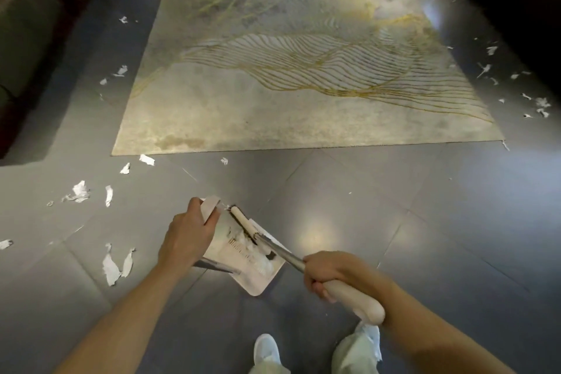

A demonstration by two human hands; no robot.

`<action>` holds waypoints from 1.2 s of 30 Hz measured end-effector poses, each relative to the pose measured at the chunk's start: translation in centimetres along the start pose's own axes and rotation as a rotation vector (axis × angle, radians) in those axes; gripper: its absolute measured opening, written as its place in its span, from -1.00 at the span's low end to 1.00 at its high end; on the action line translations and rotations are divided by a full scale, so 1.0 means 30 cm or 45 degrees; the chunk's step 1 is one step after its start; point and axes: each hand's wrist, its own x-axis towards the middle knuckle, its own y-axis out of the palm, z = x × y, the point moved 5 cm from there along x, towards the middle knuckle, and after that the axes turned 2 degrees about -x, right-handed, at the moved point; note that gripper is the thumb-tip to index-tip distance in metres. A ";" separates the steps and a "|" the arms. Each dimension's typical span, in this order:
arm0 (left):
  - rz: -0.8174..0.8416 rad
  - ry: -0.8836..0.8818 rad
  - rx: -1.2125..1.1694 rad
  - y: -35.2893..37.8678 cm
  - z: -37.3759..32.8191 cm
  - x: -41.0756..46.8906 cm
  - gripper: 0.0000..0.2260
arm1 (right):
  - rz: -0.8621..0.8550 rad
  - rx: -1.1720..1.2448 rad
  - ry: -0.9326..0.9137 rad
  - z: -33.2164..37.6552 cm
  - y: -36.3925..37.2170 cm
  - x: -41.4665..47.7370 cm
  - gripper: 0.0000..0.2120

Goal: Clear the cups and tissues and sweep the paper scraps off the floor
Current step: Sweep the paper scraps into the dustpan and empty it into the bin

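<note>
One dustpan point(243, 261), one broom point(303, 261), one rug point(303, 70), two hands, dozens of paper scraps point(79, 191)

No readable text

No words, labels, brands or numbers can be read anywhere in this view.

Bare forearms point(127, 307), no sleeves in view, pale trousers point(355, 352), seemingly white shoes point(266, 348)

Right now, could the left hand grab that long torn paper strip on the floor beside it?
Probably not yet: the left hand is closed on the dustpan; the paper strip lies on open floor.
</note>
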 end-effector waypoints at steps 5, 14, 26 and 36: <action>0.075 0.031 -0.074 0.009 -0.010 -0.020 -0.73 | -0.098 0.433 -0.129 -0.037 -0.108 -0.207 -0.80; -0.015 0.090 -0.098 -0.036 -0.050 -0.074 -0.61 | -0.216 0.435 0.059 -0.090 -0.218 -0.272 -0.50; -0.116 -0.141 -0.155 -0.101 0.220 -0.277 -0.73 | -0.412 -0.065 0.061 -0.031 -0.090 -0.064 -0.91; -0.162 -0.242 -0.101 -0.116 0.295 -0.194 -0.61 | -0.163 -0.371 -0.003 0.005 0.185 0.062 -0.70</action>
